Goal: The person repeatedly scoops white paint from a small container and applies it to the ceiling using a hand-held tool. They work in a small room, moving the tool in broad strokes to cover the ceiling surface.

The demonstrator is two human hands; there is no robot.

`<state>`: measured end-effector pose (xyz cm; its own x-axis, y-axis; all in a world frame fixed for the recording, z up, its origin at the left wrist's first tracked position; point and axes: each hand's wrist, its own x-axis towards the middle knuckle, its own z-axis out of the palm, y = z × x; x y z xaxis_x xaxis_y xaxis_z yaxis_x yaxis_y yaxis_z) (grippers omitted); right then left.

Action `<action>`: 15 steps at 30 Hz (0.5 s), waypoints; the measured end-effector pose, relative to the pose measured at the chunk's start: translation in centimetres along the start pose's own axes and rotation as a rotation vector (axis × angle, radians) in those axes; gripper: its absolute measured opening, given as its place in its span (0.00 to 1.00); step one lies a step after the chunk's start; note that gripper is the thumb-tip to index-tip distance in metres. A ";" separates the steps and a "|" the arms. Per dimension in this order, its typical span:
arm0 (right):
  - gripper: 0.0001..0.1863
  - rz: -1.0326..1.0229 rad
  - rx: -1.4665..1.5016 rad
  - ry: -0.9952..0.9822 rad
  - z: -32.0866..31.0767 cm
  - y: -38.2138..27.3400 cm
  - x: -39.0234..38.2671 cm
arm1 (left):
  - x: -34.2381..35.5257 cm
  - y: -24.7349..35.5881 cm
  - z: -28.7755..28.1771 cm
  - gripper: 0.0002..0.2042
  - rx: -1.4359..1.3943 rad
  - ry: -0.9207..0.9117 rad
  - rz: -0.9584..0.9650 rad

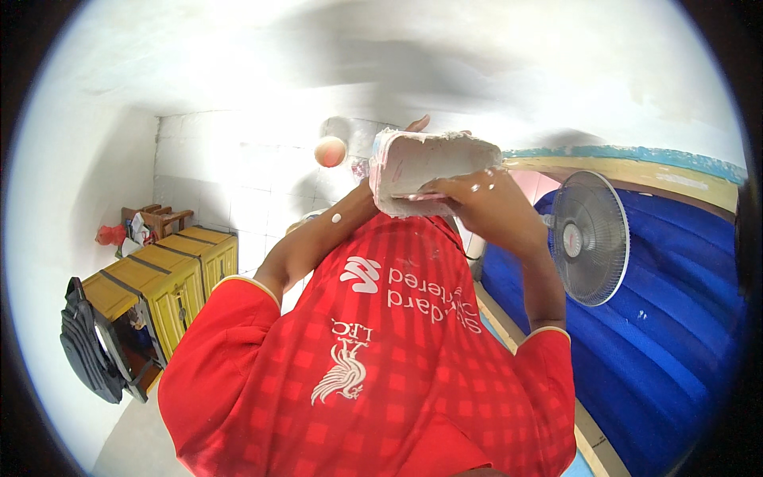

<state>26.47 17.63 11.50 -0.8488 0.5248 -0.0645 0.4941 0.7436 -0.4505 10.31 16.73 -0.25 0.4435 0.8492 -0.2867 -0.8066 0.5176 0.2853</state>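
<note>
A white plastic tub (389, 171), its rim crusted with white plaster-like paste, is held tilted in front of my chest, with its mouth toward me. My left hand (419, 124) supports it from behind and below; only some fingers show past the far rim, the rest being hidden by the tub. Curled at the tub's near right side, my right hand (485, 199) has its fingers reaching inside the mouth. A thin pinkish-white edge (415, 196) lies by those fingertips, too unclear to name. White paste spots mark the right hand and left forearm.
A standing fan (590, 238) is close to my right arm, before a blue ribbed mattress (675, 318). Yellow cabinets (171, 278), a black backpack (89, 342) and a wooden stool (163, 219) line the left. A round pinkish-orange object (330, 151) lies beyond, near the white wall (238, 71).
</note>
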 end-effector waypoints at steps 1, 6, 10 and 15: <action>0.09 0.010 -0.022 0.016 -0.3 0.4 0.0 | 0.0 -0.1 -0.6 0.27 0.172 0.043 0.078; 0.08 0.077 -0.009 -0.005 1.2 1.3 0.1 | 2.9 -0.9 -5.6 0.23 -0.089 -0.065 -0.093; 0.10 0.080 0.055 -0.058 0.4 1.2 0.3 | 2.7 -1.0 -6.5 0.15 -0.118 -0.142 -0.037; 0.13 0.046 0.149 0.020 -0.5 1.8 0.7 | 1.1 -0.1 -2.9 0.24 0.012 0.170 -0.048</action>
<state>26.90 19.50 11.05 -0.8213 0.5661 -0.0706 0.4975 0.6501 -0.5744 9.71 17.29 -3.28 0.4081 0.7938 -0.4509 -0.7808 0.5594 0.2783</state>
